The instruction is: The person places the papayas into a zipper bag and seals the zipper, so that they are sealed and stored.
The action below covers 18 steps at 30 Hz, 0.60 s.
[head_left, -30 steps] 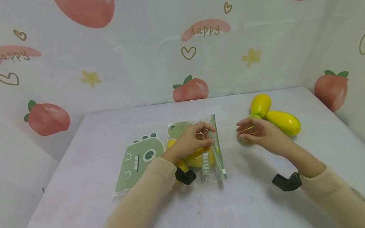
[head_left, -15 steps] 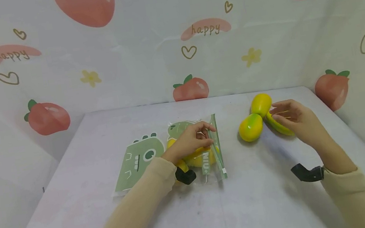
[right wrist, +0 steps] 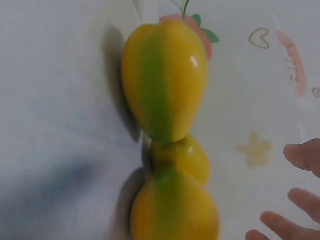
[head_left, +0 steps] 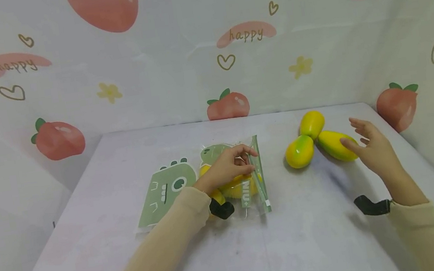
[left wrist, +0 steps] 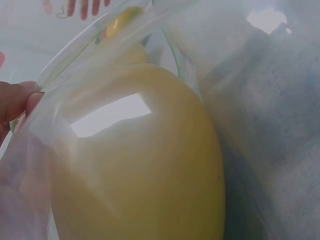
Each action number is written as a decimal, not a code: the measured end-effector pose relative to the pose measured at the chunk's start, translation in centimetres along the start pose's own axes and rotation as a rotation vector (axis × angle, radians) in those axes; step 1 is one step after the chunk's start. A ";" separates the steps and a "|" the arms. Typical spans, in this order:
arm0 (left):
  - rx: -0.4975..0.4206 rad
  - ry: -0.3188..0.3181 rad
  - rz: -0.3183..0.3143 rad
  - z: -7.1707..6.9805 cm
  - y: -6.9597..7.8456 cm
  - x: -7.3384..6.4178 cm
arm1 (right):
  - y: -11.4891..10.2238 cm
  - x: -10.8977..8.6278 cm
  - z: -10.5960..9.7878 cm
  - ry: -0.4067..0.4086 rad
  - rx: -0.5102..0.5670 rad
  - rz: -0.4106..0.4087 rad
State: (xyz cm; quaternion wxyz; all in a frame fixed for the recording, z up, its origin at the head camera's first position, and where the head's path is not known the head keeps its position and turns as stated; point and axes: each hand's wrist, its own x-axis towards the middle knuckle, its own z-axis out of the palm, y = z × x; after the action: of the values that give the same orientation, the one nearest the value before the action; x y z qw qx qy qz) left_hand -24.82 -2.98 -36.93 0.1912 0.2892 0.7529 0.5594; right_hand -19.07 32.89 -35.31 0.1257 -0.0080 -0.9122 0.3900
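Note:
My left hand (head_left: 227,166) pinches the opening edge of a clear zip bag (head_left: 261,180) printed with a green dinosaur. Inside the bag lies yellow fruit that looks like a mango (left wrist: 140,165), partly hidden under the hand in the head view. To the right, three yellow-green mangoes lie close together: a near one (head_left: 300,152), a far one (head_left: 312,125) and a right one (head_left: 332,143). My right hand (head_left: 375,152) hovers beside the right mango with fingers spread, holding nothing; its thumb overlaps that mango in the head view.
Left of the filled bag lies a flat bag (head_left: 159,199) with a one-eyed green monster print, partly behind the left sleeve. A white table (head_left: 235,262) carries everything. Behind it and at its sides hangs a printed cloth (head_left: 167,77).
My right hand has swung rightward from in front of the near mango, past the others, to beyond the right mango, uncovering them. The left hand stays on the bag.

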 end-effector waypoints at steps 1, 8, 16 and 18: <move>0.001 -0.001 -0.001 0.0 0.0 0.0 | 0.2 0.0 0.0 -0.016 -0.002 0.011; 0.009 0.001 -0.016 0.1 -0.1 0.1 | 1.5 0.6 0.2 -0.111 -0.020 0.098; 0.013 0.009 -0.028 0.0 -0.1 0.1 | 2.6 1.6 0.1 -0.219 -0.080 0.177; 0.011 0.009 -0.026 0.1 -0.1 0.1 | 2.8 1.8 0.1 -0.232 -0.092 0.174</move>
State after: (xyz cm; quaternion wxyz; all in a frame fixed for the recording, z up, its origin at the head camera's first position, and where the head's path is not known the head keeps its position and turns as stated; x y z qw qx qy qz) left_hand -24.88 -2.91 -37.08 0.1932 0.2780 0.7605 0.5541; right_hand -21.05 34.95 -36.94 -0.0155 -0.0475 -0.9333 0.3556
